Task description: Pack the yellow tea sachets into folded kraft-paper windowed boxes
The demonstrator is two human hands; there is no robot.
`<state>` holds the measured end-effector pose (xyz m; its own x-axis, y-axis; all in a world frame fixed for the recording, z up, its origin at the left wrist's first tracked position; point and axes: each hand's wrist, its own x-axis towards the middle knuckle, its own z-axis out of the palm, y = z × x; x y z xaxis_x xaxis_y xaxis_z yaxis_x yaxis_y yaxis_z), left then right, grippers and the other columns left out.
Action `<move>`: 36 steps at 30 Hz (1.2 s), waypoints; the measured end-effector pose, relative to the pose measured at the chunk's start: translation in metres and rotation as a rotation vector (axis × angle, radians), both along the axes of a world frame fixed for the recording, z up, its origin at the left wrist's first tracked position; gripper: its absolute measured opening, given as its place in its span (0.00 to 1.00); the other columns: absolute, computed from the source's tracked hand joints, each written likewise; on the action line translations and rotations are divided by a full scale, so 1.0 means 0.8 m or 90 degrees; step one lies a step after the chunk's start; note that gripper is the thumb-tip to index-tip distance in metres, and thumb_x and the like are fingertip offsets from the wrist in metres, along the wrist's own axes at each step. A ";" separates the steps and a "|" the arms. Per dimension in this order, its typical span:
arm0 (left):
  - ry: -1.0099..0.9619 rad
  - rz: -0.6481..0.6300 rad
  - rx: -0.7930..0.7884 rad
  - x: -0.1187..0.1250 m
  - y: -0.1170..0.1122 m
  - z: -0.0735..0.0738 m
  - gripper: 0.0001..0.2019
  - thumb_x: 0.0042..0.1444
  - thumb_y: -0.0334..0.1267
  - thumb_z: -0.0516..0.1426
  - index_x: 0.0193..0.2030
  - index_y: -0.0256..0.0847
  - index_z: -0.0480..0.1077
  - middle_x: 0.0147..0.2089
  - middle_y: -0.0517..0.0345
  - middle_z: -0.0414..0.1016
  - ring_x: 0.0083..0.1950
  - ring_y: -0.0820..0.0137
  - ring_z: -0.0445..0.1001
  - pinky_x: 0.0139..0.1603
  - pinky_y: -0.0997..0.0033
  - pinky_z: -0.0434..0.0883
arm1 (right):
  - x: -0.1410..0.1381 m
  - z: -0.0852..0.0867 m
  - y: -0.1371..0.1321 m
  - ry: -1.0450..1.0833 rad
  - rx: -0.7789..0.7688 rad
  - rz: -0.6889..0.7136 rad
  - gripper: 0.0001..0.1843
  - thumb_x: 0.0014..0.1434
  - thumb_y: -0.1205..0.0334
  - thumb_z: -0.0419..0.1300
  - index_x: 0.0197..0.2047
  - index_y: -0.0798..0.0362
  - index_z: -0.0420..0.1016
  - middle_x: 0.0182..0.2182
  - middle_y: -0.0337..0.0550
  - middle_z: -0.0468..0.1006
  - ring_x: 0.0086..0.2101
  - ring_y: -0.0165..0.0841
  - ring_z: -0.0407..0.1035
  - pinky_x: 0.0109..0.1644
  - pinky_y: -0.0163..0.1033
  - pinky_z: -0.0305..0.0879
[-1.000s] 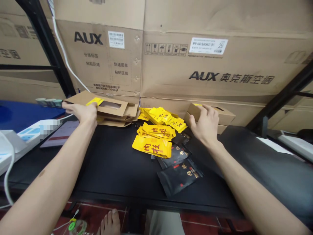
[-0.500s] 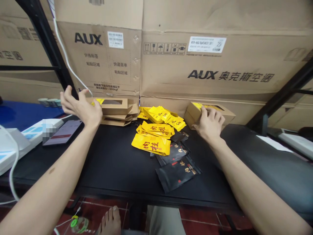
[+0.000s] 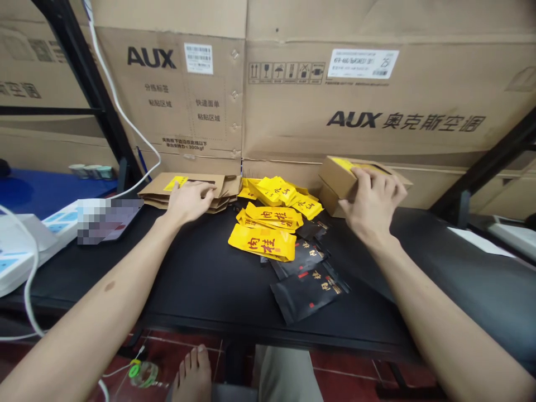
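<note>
My left hand [image 3: 190,201] lies palm down on a stack of flat brown cardboard boxes [image 3: 157,185], its fingers stretched over the top one, which has a yellow label and a dark window. My right hand [image 3: 374,204] is closed around a folded cardboard box [image 3: 341,168], also with a yellow label. Under that box another brown box [image 3: 329,198] partly shows; the hand hides much of both. Between the hands sit yellow packets [image 3: 263,243] with dark red characters, heaped up. Black packets [image 3: 305,293] with gold characters overlap in front of them.
Large AUX cartons [image 3: 288,123] stand as a wall behind the black table [image 3: 201,290]. At left are a phone [image 3: 121,223], a white power strip [image 3: 62,223] and a loose white cable [image 3: 119,111]. Black metal posts [image 3: 94,89] rise at both sides.
My left hand has come down and to the right onto the flat boxes. My right hand has moved slightly up and right, with the box raised and the one beneath showing more.
</note>
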<state>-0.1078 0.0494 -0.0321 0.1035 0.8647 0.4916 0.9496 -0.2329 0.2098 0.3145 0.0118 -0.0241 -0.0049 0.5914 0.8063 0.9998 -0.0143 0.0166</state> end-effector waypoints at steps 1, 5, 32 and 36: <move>0.002 0.003 -0.011 -0.002 0.002 -0.002 0.23 0.65 0.46 0.48 0.55 0.48 0.82 0.63 0.52 0.83 0.66 0.48 0.76 0.70 0.36 0.65 | -0.009 0.004 -0.005 0.005 0.020 0.011 0.40 0.57 0.61 0.64 0.72 0.54 0.62 0.65 0.60 0.68 0.64 0.55 0.59 0.70 0.66 0.50; -0.002 0.005 -0.037 -0.006 0.011 -0.016 0.19 0.62 0.45 0.51 0.45 0.48 0.84 0.58 0.50 0.84 0.61 0.47 0.78 0.65 0.38 0.69 | -0.046 0.017 -0.027 -0.003 0.069 0.080 0.39 0.58 0.62 0.64 0.72 0.51 0.63 0.67 0.59 0.67 0.64 0.56 0.59 0.68 0.67 0.51; -0.956 -0.459 -0.155 0.133 -0.070 0.040 0.32 0.46 0.51 0.73 0.53 0.46 0.65 0.60 0.47 0.80 0.59 0.50 0.81 0.55 0.48 0.80 | -0.145 -0.004 -0.051 -0.202 0.229 0.395 0.26 0.70 0.50 0.61 0.70 0.30 0.66 0.65 0.40 0.75 0.59 0.42 0.69 0.59 0.50 0.58; -0.983 -0.463 -0.136 0.112 -0.054 0.034 0.23 0.50 0.48 0.70 0.50 0.44 0.70 0.62 0.47 0.80 0.65 0.47 0.78 0.60 0.45 0.79 | -0.127 0.009 -0.053 -0.067 0.115 0.390 0.30 0.69 0.38 0.56 0.70 0.37 0.67 0.66 0.47 0.73 0.63 0.50 0.66 0.66 0.60 0.59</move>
